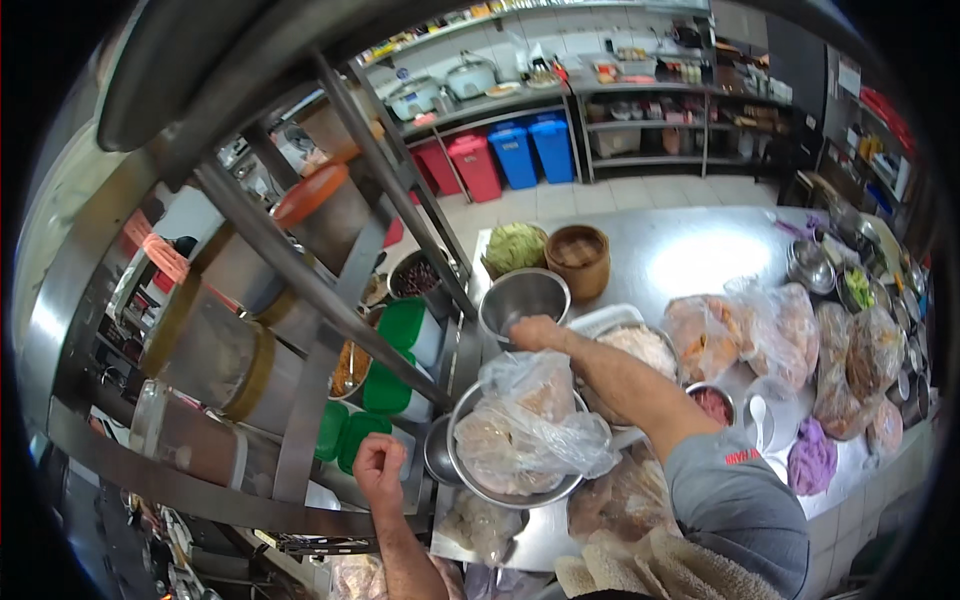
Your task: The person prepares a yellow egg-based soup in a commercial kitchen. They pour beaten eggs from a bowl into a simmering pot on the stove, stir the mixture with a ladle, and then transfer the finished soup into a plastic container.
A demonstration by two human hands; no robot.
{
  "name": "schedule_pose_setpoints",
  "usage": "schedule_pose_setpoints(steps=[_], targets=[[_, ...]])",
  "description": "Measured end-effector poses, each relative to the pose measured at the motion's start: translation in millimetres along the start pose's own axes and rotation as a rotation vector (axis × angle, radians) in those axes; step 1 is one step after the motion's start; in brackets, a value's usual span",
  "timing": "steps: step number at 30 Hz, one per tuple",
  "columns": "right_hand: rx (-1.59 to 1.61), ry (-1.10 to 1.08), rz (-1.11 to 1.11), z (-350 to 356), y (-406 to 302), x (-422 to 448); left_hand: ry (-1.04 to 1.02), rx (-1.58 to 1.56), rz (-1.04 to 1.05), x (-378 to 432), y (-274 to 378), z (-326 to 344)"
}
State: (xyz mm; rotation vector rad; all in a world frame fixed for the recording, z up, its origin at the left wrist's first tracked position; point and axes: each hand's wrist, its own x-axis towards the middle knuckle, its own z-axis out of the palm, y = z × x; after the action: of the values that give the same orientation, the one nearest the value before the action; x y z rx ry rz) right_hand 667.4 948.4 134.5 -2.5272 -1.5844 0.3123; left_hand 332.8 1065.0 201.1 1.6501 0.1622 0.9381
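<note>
My right hand (536, 332) reaches forward to the near rim of a deep steel pot (525, 289), its fingers curled over the edge; the fingertips are hidden. The pot's inside looks bare. Below that arm sits a wide steel bowl (454, 450) heaped with bagged pale food (517, 442), perhaps raw meat, in clear plastic. To the left my left hand (379, 465) hovers with curled fingers and nothing visible in it, over or beside green-lidded plastic tubs (365, 439). A second bowl of pale shredded food (639, 349) is partly covered by my right forearm.
A cabbage (514, 247) and bamboo steamer (577, 259) stand beyond the pot. Bagged food (705, 334), a purple cloth-like bundle (812, 457) and a white spoon (759, 416) lie rightward on the steel table (637, 232). A metal rack (322, 300) with tubs rises close on the left.
</note>
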Motion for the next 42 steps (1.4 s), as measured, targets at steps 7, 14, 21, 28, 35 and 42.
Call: schedule_pose_setpoints(steps=[7, 14, 21, 28, 35, 42], targets=[[0.048, 0.038, -0.099, 3, 19, -8, -0.009, -0.164, 0.174, 18, 18, 21], [0.353, 0.533, -0.057, -64, -7, -123, -0.204, -0.301, 0.460, -5, 66, 35], [0.671, 0.884, 0.109, -61, -14, -391, -0.832, -1.149, 0.437, -59, 145, 147], [0.574, 1.121, 0.593, 30, -25, -689, -0.966, -1.304, 0.341, -172, 200, 299], [0.723, 1.797, 1.455, 189, -87, -988, -1.153, -1.284, 0.321, -297, 251, 437], [-0.032, 2.245, 2.200, 263, -166, -1273, -1.391, -1.278, 0.197, -409, 283, 583]])
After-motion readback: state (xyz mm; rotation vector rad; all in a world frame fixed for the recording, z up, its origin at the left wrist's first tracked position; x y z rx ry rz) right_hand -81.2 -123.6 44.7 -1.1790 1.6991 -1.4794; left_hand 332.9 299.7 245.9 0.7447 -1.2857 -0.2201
